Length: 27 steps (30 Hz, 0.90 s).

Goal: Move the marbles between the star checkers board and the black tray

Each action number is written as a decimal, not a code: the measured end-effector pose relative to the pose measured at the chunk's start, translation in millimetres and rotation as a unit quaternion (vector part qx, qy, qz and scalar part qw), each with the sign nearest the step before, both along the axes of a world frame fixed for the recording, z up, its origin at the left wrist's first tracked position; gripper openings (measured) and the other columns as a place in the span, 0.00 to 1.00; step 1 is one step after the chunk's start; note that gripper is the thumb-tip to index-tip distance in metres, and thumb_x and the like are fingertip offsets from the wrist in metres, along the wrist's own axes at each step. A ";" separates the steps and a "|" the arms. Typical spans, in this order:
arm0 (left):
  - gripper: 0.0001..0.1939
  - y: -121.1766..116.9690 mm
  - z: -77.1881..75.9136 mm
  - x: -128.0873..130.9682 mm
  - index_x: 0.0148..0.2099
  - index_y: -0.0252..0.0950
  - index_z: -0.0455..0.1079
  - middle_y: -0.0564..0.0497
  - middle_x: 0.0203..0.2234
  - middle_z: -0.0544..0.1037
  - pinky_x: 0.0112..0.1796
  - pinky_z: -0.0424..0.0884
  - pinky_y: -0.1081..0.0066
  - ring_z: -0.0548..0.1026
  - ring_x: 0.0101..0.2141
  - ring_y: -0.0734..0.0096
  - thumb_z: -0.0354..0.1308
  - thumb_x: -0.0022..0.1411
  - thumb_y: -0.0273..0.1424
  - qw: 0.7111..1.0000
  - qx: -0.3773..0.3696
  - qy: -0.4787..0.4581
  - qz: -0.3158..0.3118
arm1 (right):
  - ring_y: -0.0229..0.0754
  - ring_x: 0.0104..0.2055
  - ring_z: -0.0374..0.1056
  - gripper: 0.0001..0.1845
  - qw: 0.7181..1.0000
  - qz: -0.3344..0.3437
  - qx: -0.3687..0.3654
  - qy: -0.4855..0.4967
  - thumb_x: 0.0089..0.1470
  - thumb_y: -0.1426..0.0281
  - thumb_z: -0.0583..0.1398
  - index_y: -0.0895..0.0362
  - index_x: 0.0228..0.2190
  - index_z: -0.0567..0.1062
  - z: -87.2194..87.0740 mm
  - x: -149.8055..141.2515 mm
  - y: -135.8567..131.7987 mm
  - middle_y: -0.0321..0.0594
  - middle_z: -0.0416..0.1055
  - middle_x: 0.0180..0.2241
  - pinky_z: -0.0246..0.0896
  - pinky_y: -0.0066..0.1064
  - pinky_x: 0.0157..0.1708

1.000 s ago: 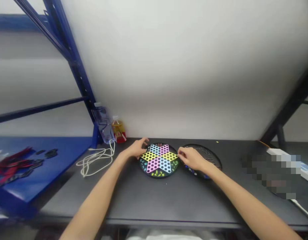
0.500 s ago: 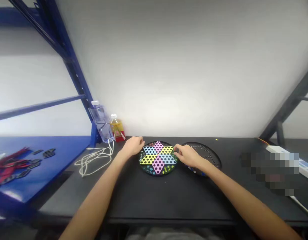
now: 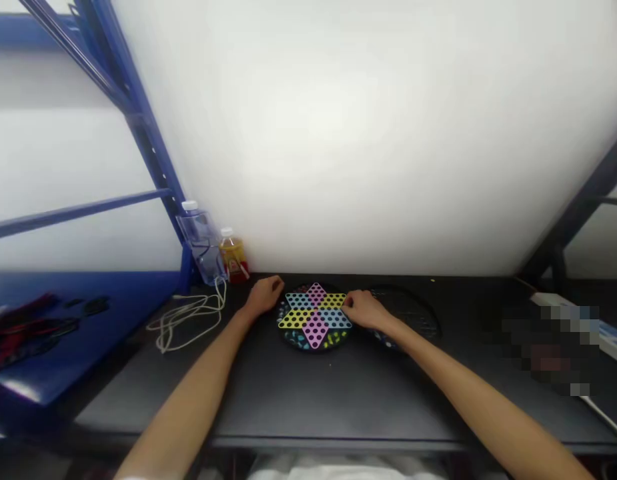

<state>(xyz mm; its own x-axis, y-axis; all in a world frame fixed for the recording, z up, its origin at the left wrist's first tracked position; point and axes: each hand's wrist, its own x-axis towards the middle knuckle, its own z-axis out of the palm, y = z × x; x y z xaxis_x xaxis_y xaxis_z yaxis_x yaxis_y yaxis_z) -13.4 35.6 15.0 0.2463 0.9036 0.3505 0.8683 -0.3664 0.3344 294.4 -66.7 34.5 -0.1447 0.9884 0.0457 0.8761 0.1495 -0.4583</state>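
Observation:
A round Chinese checkers board [image 3: 315, 319] with a multicoloured star of pink, yellow and blue holes lies on the dark tabletop, one pink point towards the far side. My left hand [image 3: 264, 297] grips its far-left rim. My right hand [image 3: 363, 310] has its fingertips on the board's right side. Behind that hand lies a round black lid [image 3: 413, 315], partly hidden by my wrist, with small blue pieces showing near its lower edge.
A clear water bottle [image 3: 201, 247] and a yellow drink bottle [image 3: 233, 260] stand at the back left, with a coiled white cable [image 3: 188, 320] in front. A blue metal shelf [image 3: 88, 307] holds red and black items at left. A white box [image 3: 563, 307] sits at right, partly pixelated.
The board has turned, bringing a pink point to the far side. My right hand has slid left from the lid onto the board, and both hands have drawn closer together.

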 end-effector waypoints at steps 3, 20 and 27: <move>0.14 -1.3 1.2 1.0 0.38 0.38 0.73 0.48 0.32 0.79 0.36 0.66 0.71 0.75 0.33 0.65 0.50 0.63 0.38 1.000 -0.003 0.002 -0.003 | 0.43 0.34 0.68 0.08 0.998 -0.030 0.020 0.044 0.48 0.66 0.59 0.56 0.30 0.76 -1.4 1.8 4.3 0.43 0.75 0.32 0.56 0.29 0.33; 0.09 -6.1 3.3 4.1 0.39 0.39 0.71 0.49 0.29 0.78 0.31 0.63 0.72 0.75 0.31 0.66 0.51 0.62 0.35 0.999 -0.006 0.051 0.005 | 0.35 0.22 0.56 0.08 0.964 -0.041 0.064 0.254 0.49 0.63 0.58 0.55 0.28 0.69 0.8 14.0 8.1 0.32 0.62 0.20 0.50 0.27 0.24; 0.10 -2.8 3.2 2.8 0.39 0.39 0.71 0.50 0.29 0.77 0.29 0.62 0.73 0.74 0.30 0.66 0.51 0.62 0.36 0.998 -0.002 0.065 0.001 | 0.44 0.38 0.68 0.10 0.994 0.011 0.093 -0.056 0.57 0.65 0.55 0.55 0.36 0.74 -0.3 9.3 4.6 0.43 0.74 0.35 0.54 0.30 0.35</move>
<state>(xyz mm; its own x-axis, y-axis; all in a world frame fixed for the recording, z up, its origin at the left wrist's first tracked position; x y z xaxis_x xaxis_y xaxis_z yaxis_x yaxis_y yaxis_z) -10.7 32.8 18.2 0.2879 0.9056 0.3115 0.9052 -0.3635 0.2201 303.8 -62.0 34.2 -0.1806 0.9611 0.2088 0.9157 0.2418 -0.3211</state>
